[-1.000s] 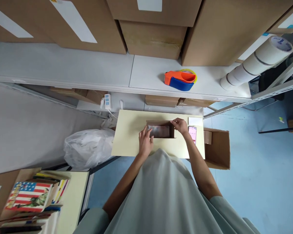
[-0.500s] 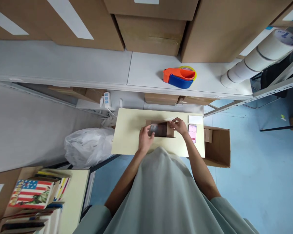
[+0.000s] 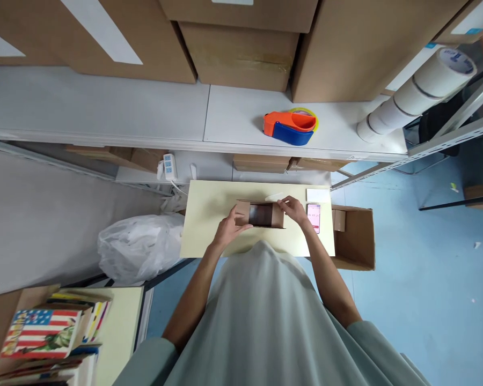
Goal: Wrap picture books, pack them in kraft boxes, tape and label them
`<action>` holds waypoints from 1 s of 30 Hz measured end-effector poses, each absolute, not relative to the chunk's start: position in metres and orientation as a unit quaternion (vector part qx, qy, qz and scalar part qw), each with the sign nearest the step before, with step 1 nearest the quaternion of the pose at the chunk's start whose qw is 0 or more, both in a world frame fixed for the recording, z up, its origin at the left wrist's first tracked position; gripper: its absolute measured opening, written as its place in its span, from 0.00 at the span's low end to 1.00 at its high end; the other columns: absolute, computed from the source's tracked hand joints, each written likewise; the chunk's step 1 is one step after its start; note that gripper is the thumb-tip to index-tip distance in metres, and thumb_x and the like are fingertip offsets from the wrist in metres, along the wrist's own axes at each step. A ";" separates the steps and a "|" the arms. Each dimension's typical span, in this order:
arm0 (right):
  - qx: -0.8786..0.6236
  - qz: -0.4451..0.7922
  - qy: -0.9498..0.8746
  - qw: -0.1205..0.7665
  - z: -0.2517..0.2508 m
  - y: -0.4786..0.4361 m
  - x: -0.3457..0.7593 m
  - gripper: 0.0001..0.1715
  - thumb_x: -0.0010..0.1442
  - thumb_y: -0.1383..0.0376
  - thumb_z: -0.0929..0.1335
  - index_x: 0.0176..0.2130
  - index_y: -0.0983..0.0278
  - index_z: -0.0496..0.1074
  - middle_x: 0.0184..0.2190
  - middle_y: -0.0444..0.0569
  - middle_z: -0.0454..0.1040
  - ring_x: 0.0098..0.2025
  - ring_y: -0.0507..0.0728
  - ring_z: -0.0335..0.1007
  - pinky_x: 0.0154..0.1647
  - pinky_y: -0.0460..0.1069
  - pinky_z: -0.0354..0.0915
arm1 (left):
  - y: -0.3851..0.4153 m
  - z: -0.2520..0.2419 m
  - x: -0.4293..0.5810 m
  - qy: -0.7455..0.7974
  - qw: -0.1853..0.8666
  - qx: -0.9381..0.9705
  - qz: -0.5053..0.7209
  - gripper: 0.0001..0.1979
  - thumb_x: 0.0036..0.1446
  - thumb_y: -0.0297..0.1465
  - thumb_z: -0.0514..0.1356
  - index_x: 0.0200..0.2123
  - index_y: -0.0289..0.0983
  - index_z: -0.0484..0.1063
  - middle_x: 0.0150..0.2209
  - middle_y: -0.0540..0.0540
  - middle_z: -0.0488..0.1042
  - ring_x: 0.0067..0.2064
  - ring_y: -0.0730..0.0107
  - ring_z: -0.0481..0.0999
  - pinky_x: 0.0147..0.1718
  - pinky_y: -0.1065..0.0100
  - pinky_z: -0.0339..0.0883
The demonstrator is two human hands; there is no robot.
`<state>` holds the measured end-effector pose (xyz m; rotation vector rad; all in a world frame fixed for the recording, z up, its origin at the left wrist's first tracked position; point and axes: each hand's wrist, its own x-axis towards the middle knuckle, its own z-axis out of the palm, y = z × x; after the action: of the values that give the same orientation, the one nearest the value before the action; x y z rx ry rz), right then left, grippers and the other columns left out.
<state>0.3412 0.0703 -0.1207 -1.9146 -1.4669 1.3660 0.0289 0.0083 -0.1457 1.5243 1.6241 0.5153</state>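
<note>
A small brown cardboard box (image 3: pixel 278 215) lies on the pale yellow tabletop (image 3: pixel 209 244), with a dark grey area visible between its end flaps. My left hand (image 3: pixel 227 229) grips the box's left end, fingers on the far side and thumb along the near edge. At the far right corner, my right hand (image 3: pixel 293 209) has its fingertips pinched on the box's edge. Just right of that hand lie a phone (image 3: pixel 313 217) with a pink screen and a white flat item (image 3: pixel 317 195).
An orange and blue tape dispenser (image 3: pixel 290 127) sits on the grey shelf beyond, near stacked tape rolls (image 3: pixel 422 96). An open carton (image 3: pixel 356 238) stands right of the table. To the left are a white plastic bag (image 3: pixel 139 246) and several books (image 3: pixel 42 332).
My left hand has shifted left and opened wider around the box's left end, where a flap now shows flat. My right hand stays at the far right corner.
</note>
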 end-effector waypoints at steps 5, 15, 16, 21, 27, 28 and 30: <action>-0.678 0.443 -0.561 0.174 -0.133 0.065 0.344 0.11 0.61 0.53 0.74 0.38 0.57 0.77 0.42 0.49 0.84 0.49 0.61 0.80 0.48 0.52 0.73 | 0.016 -0.153 0.031 0.709 0.315 0.586 0.236 0.44 0.62 0.42 0.75 0.76 0.45 0.62 0.51 0.41 0.80 0.46 0.57 0.86 0.49 0.55 0.80; -0.717 0.423 -0.522 0.185 -0.142 0.025 0.334 0.13 0.62 0.52 0.72 0.38 0.57 0.70 0.46 0.49 0.83 0.40 0.60 0.83 0.40 0.52 0.74 | 0.012 -0.153 0.038 0.684 0.310 0.616 0.241 0.21 0.68 0.35 0.70 0.62 0.44 0.77 0.63 0.40 0.78 0.41 0.62 0.85 0.49 0.61 0.79; -0.711 0.429 -0.516 0.211 -0.141 0.019 0.334 0.15 0.63 0.50 0.71 0.39 0.57 0.70 0.47 0.50 0.83 0.40 0.60 0.84 0.40 0.52 0.75 | 0.009 -0.153 0.040 0.690 0.306 0.610 0.241 0.21 0.68 0.35 0.70 0.63 0.44 0.77 0.63 0.40 0.79 0.43 0.61 0.85 0.50 0.60 0.79; -0.697 0.451 -0.481 0.281 -0.139 -0.007 0.334 0.24 0.63 0.41 0.70 0.43 0.57 0.73 0.50 0.52 0.84 0.46 0.63 0.86 0.41 0.53 0.77 | -0.006 -0.154 0.046 0.737 0.268 0.587 0.203 0.22 0.66 0.37 0.71 0.61 0.44 0.81 0.46 0.40 0.86 0.43 0.53 0.85 0.50 0.55 0.79; -0.706 0.446 -0.471 0.284 -0.142 -0.025 0.336 0.26 0.64 0.39 0.70 0.43 0.57 0.77 0.48 0.52 0.83 0.44 0.64 0.86 0.43 0.55 0.79 | -0.021 -0.154 0.045 0.758 0.261 0.560 0.207 0.20 0.62 0.39 0.74 0.58 0.47 0.84 0.37 0.44 0.85 0.40 0.54 0.84 0.47 0.57 0.78; -0.705 0.442 -0.477 0.281 -0.143 -0.026 0.336 0.27 0.64 0.38 0.70 0.42 0.57 0.78 0.48 0.53 0.82 0.44 0.63 0.86 0.44 0.55 0.79 | -0.021 -0.154 0.045 0.764 0.269 0.548 0.207 0.20 0.62 0.38 0.74 0.57 0.47 0.84 0.36 0.45 0.85 0.40 0.53 0.85 0.48 0.57 0.78; -0.701 0.436 -0.493 0.276 -0.147 -0.027 0.334 0.29 0.65 0.36 0.69 0.40 0.58 0.78 0.48 0.54 0.80 0.42 0.62 0.85 0.44 0.55 0.80 | -0.020 -0.153 0.047 0.774 0.290 0.522 0.212 0.18 0.62 0.38 0.74 0.55 0.47 0.84 0.36 0.46 0.85 0.41 0.53 0.85 0.48 0.57 0.77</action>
<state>0.3337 -0.0268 -0.1473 -1.8830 -1.3248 1.1708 0.0466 -0.0196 -0.1527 1.3928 2.0645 0.5669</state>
